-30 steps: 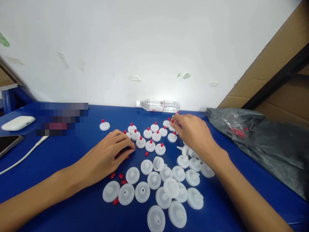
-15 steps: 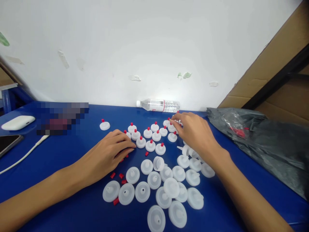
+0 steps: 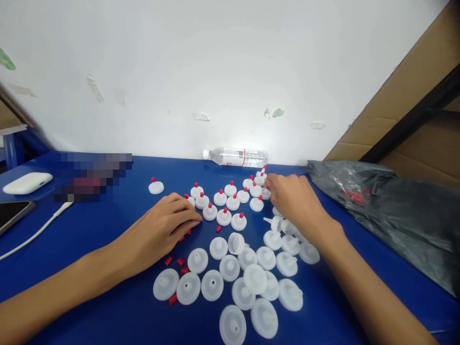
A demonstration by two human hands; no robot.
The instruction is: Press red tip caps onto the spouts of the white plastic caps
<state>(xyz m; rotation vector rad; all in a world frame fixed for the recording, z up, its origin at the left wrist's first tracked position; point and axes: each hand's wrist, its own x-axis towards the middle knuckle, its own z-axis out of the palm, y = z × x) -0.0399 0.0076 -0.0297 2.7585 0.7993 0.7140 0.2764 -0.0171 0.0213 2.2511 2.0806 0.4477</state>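
Observation:
My left hand point(image 3: 172, 218) lies on the blue tabletop with its fingers loosely bent and its thumb apart underneath. Its fingertips are beside a red-tipped white nozzle cap point(image 3: 210, 212), and another is partly hidden behind the fingers. Farther back, my right hand point(image 3: 289, 194) has its fingers curled down at the edge of the red-tipped group, next to a white nozzle cap point(image 3: 256, 190). Whatever those fingers hold is hidden. Nearer me are several translucent nozzle caps without red tips point(image 3: 212, 285), some overlapping. Small red tips point(image 3: 180, 261) are scattered near my left wrist.
A clear plastic bottle point(image 3: 237, 156) lies against the white wall. At right is a dark plastic bag point(image 3: 388, 206) in front of cardboard point(image 3: 391, 100). A white case point(image 3: 28, 183), a phone point(image 3: 14, 213) and a white cable point(image 3: 39, 235) lie at left.
My right hand has shifted slightly right and its fingers have curled in, uncovering several red-tipped caps at the back. My left hand has stayed in place.

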